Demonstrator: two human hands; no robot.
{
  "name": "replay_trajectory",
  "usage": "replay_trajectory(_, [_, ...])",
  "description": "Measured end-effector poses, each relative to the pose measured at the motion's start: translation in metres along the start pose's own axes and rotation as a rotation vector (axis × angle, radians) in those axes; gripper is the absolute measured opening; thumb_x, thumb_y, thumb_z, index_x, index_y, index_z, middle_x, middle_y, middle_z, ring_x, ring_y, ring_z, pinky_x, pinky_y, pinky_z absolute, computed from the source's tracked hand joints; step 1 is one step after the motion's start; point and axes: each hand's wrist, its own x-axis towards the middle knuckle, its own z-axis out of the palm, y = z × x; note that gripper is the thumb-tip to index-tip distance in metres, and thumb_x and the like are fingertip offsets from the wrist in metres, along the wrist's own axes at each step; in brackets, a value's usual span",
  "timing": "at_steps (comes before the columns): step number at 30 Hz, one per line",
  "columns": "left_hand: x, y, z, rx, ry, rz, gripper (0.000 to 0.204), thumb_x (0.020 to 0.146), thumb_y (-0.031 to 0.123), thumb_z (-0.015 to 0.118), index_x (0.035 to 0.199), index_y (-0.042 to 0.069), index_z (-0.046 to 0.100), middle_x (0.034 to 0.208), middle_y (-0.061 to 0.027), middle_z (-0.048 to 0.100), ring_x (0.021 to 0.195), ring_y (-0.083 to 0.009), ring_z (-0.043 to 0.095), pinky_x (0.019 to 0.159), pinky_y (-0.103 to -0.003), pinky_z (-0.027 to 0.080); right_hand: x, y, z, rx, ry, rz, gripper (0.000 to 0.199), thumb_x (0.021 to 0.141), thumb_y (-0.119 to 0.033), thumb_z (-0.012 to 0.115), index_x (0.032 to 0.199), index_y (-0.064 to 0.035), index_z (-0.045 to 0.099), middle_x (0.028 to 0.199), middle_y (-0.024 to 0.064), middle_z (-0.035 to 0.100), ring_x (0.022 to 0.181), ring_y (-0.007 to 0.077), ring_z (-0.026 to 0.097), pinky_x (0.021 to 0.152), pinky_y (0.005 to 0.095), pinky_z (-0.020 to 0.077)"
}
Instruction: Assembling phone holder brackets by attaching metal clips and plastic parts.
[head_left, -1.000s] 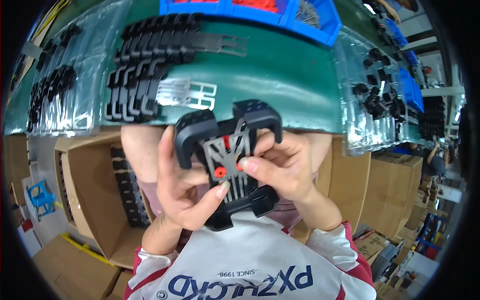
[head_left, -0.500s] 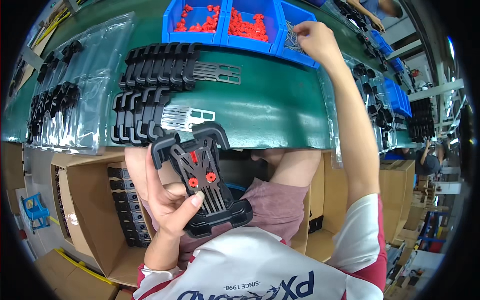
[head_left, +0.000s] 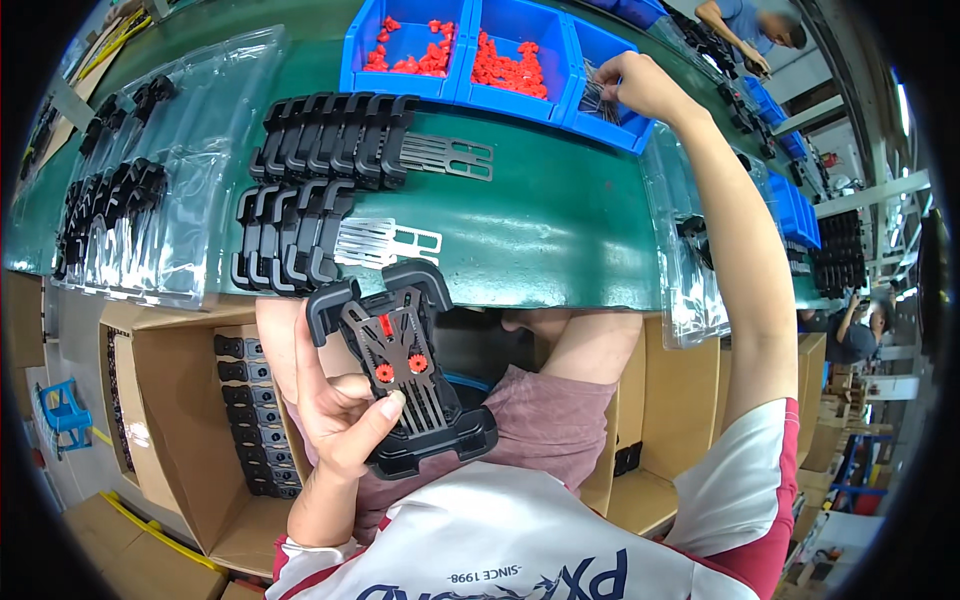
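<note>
My left hand [head_left: 345, 425] holds a black phone holder [head_left: 405, 345] above my lap, thumb on its front and fingers along its side. Two red gears [head_left: 417, 364] and a small red piece [head_left: 387, 325] sit on its slotted dark plate. Its two hooked jaws point away from me. At the far right my right hand [head_left: 648, 90] reaches into a blue bin [head_left: 612, 133] of thin silvery metal pieces [head_left: 597, 106]. Its fingertips are pinched together among them; whatever they grip is too small to make out.
Two rows of black clamp parts with metal plates [head_left: 380, 243] lie on the green table [head_left: 540, 225]. Neighbouring blue bins hold small red parts [head_left: 508, 72]. Clear plastic trays [head_left: 185, 220] flank the work area. Cardboard boxes [head_left: 180, 425] stand below. Another person [head_left: 750, 30] works far right.
The bins and table parts have shifted slightly right and down in view. My right hand stays at the metal-piece bin, its fingers now pinched lower among the pieces. The phone holder remains in my left hand.
</note>
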Motion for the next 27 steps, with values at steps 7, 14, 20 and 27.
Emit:
replay_trajectory(7, [0.002,0.002,0.008,-0.059,0.040,0.008,0.100,0.074,-0.013,0.054,0.149,0.009,-0.007,0.083,-0.0204,0.069,0.054,-0.0109,0.057,0.052,-0.014,0.039,-0.023,-0.014,-0.007,0.734,0.218,0.297,0.016,0.081,-0.004,0.062,0.092,0.0075,0.065,0.080,0.0083,0.064,0.060,0.0109,0.054,0.054,0.0206,0.0436])
replay_trajectory(14, [0.003,0.000,0.011,-0.092,0.062,-0.012,0.099,0.074,-0.013,0.053,0.149,0.010,-0.007,0.085,-0.0218,0.069,0.055,-0.0107,0.057,0.051,-0.014,0.038,-0.056,-0.028,0.010,1.435,0.383,0.290,0.018,0.086,-0.008,0.061,0.099,0.0045,0.062,0.087,0.0101,0.063,0.062,0.0091,0.054,0.052,0.0174,0.0437])
replay_trajectory(20, [0.008,-0.003,0.010,-0.078,0.083,-0.028,0.098,0.075,-0.014,0.053,0.150,0.010,-0.006,0.082,-0.0205,0.069,0.054,-0.0097,0.055,0.051,-0.013,0.037,-0.114,-0.078,0.029,1.954,0.341,0.182,0.016,0.088,-0.006,0.058,0.103,0.0009,0.057,0.092,0.0142,0.062,0.067,0.0119,0.058,0.053,0.0188,0.0476])
replay_trajectory(27, [0.008,-0.004,0.011,-0.110,0.047,-0.052,0.097,0.076,-0.012,0.053,0.150,0.010,-0.006,0.078,-0.0182,0.068,0.048,-0.0087,0.047,0.048,-0.014,0.034,-0.162,-0.138,0.082,2.575,0.100,0.208,0.016,0.090,-0.007,0.056,0.104,-0.0002,0.056,0.104,0.0183,0.057,0.074,0.0179,0.059,0.064,0.0238,0.0503])
